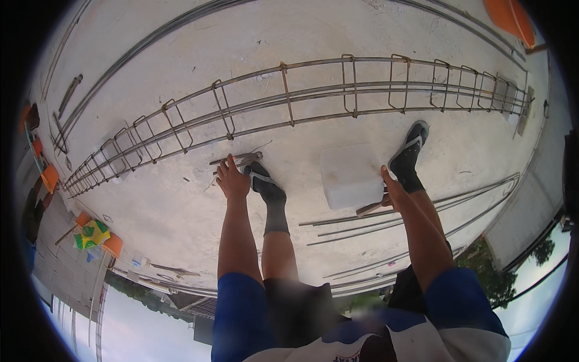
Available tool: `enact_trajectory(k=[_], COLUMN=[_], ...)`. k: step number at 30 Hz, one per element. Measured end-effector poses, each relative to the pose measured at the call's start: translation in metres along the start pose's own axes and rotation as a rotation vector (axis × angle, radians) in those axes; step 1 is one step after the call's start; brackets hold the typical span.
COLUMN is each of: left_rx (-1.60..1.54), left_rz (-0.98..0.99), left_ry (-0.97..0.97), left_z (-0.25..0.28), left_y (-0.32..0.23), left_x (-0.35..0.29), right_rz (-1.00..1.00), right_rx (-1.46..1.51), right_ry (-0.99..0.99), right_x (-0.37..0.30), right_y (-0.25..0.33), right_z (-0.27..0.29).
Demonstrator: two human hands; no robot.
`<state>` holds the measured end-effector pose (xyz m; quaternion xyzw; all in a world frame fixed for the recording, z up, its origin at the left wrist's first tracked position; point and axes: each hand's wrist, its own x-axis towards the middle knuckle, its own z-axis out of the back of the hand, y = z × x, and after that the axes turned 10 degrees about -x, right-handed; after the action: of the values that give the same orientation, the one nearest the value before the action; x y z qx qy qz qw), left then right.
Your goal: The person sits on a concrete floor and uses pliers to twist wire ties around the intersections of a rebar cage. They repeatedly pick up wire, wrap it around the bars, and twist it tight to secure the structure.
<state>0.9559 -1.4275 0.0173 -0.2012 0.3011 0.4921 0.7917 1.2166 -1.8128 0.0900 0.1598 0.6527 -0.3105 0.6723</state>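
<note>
My left hand reaches down to the floor beside my left foot, its fingers spread. Its fingertips are at a rusty hand tool, perhaps pincers, which lies with thin bits of wire around it. My right hand is closed beside a whitish block, gripping a short brown bar-like piece whose far part is hidden by the fingers. Ahead of both hands stretches a long rebar cage, its bars joined by several square stirrups.
My sandalled feet stand between the cage and loose steel rods. More long rods lie beyond the cage. An orange object is at the far right. A yellow-green bag lies left, near orange pieces.
</note>
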Motion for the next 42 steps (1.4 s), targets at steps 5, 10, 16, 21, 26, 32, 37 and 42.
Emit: enact_trajectory(k=[5, 10, 16, 21, 26, 32, 37, 42], left_rx=[-0.210, -0.008, 0.217, 0.246, 0.325, 0.396, 0.291, 0.168], left_rz=[-0.072, -0.312, -0.201, -0.080, -0.347, -0.345, -0.394, -0.382], left_ry=[-0.427, -0.438, -0.139, 0.002, -0.150, -0.042, -0.092, -0.105], left_z=[0.076, 0.127, 0.138, 0.142, 0.129, 0.153, 0.189, 0.235], left_y=[-0.002, -0.001, -0.015, -0.027, 0.012, 0.014, 0.002, -0.016], left_x=[-0.015, 0.002, 0.030, 0.061, 0.087, 0.090, 0.077, 0.079], right_rz=[0.570, 0.964, 0.843, 0.812, 0.887, 0.888, 0.953, 1.001], right_rx=[-0.734, -1.059, -1.443, -1.339, -1.345, -1.274, -1.243, -1.197], right_ry=[-0.772, -1.086, -1.003, -0.851, -0.843, -0.787, -0.848, -0.924], right_x=[-0.030, -0.042, -0.020, -0.004, 0.005, -0.020, -0.027, -0.054], right_y=[0.028, 0.093, 0.127, 0.148, 0.151, 0.150, 0.161, 0.177], right_z=[0.032, 0.090, 0.116, 0.127, 0.146, 0.149, 0.151, 0.141])
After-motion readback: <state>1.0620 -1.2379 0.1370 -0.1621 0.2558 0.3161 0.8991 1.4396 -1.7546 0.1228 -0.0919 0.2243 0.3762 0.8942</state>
